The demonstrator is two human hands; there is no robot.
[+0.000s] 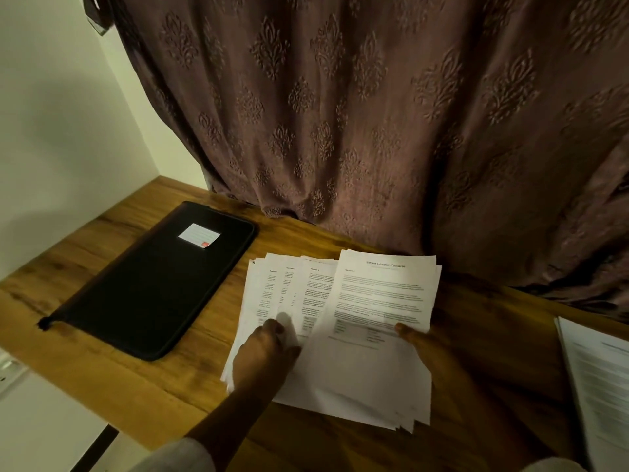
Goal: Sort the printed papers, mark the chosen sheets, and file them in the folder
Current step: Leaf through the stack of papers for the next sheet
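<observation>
The printed papers [299,298] lie fanned on the wooden desk [119,386], just right of the closed black folder [153,284], with a separate stack [599,376] at the far right edge. These sheets look light, thin and limp. They are likely to slide over one another and to sag or crease if lifted by a single corner, so the safest hold is probably a pinch at a side edge, one sheet at a time, while the rest is pressed flat. The left hand [263,356] rests on the lower left of the fan, fingertips down on the sheets; blur there hides whether it presses or pinches — I cannot tell. The right hand [425,349] has its thumb on the right edge of the top sheet [381,294] and its fingers hidden beneath — it reads as a pinch grip on that sheet.
</observation>
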